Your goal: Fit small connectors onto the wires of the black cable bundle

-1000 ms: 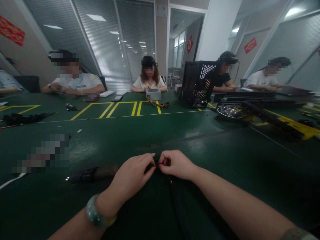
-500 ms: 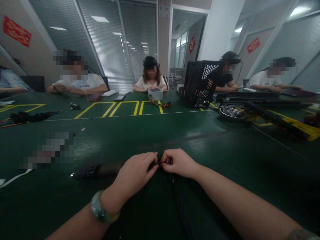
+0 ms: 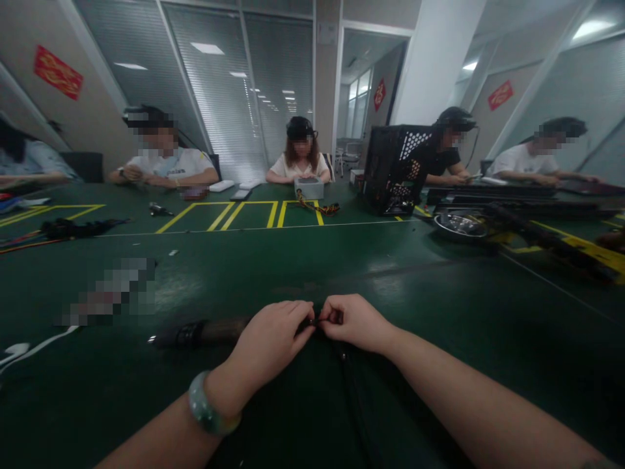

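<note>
My left hand point(image 3: 273, 342), a bangle on its wrist, lies over the right end of a dark cylindrical object point(image 3: 222, 331). Its thumb and fingertips are pinched together at a small dark piece. The object's silver tip points left, beyond my hand. Facing it, my right hand point(image 3: 356, 322) is closed, thumb and index finger pinching a thin dark strand or end at the same spot. The fingertips of both hands nearly meet, and they hide most of what they grip. Below my right hand, a long black strip point(image 3: 356, 404) with a shiny dot runs toward me.
A blurred-out flat item point(image 3: 110, 293) and a white cable point(image 3: 41, 348) lie at left on the green table point(image 3: 254, 257). Across it are a black computer case point(image 3: 390, 169), a power supply point(image 3: 310, 187), a metal bowl point(image 3: 461, 223) and several seated people.
The whole view has shifted slightly, so everything appears a little further right and lower. Both hands keep their pinching pose at the same spot.
</note>
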The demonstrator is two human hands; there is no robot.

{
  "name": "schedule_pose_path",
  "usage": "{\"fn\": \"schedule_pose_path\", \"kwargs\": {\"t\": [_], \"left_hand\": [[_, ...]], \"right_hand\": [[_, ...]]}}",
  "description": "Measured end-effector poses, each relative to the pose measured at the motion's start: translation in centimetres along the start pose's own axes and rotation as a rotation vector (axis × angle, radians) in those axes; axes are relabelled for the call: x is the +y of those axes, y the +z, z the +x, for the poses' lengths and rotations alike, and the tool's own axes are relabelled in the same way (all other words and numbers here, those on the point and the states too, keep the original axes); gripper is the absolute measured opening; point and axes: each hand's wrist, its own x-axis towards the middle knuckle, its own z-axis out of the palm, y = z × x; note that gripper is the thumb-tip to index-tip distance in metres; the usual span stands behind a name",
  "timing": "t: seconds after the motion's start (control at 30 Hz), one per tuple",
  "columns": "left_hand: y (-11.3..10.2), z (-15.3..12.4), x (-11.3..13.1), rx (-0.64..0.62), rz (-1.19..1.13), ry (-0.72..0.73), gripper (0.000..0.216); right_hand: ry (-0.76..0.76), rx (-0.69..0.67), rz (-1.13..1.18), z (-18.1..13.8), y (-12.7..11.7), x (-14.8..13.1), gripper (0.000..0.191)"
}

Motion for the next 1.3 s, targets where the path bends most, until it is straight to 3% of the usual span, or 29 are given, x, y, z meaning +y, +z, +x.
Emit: {"fn": "schedule_pose_path", "kwargs": {"t": [0.13,0.33,0.93,1.3], "left_hand": [[0.07,-0.09,0.02,0.034,0.002,-0.003,0.019],[0.08,-0.25,0.05,0.035,-0.018,-0.005,0.009],[0.14,-0.18,0.08,0.047,0.009,-0.002,0.016],[0.01,-0.18,0.13,0.058,0.004,-0.002,0.01]], "right_hand": [[-0.008,-0.008,0.013,-0.08,-0.09,-0.14,0.005],[-0.001,-0.007,0.006,-0.25,-0.18,-0.24,0.006],[0.004,-0.009,-0.009,-0.12,-0.12,-0.4,0.005],[0.007,-0.011,-0.004,-0.22,-0.31,-0.61,0.006]]}}
